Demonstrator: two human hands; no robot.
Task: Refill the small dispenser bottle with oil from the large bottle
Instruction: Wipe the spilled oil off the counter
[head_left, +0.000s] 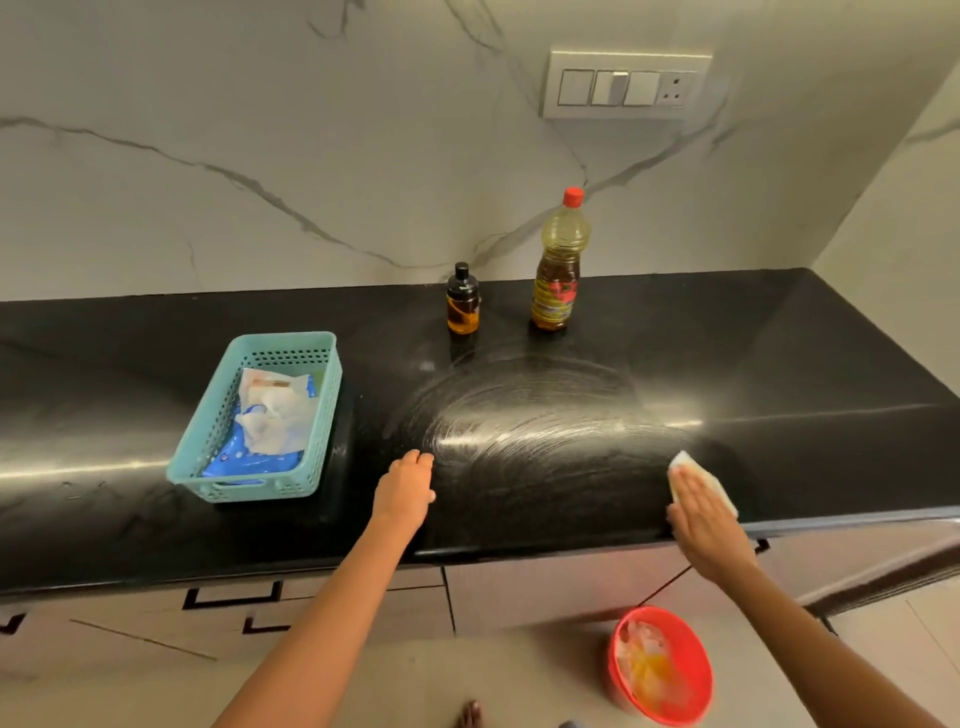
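The small dispenser bottle (462, 301), black-capped with amber oil inside, stands upright at the back of the black counter (779, 374). To its right stands the large oil bottle (560, 265) with a red cap on. My right hand (701, 514) lies flat on a white wipe (719, 491) near the counter's front edge. My left hand (405, 491) rests on the counter with curled fingers and holds nothing. Smeared wipe streaks (524, 415) cover the counter between my hands and the bottles.
A teal plastic basket (208, 431) with a blue pack and crumpled tissues sits on the counter at the left. A red bin (691, 670) holding used wipes stands on the floor below right. A switch panel (623, 85) is on the marble wall.
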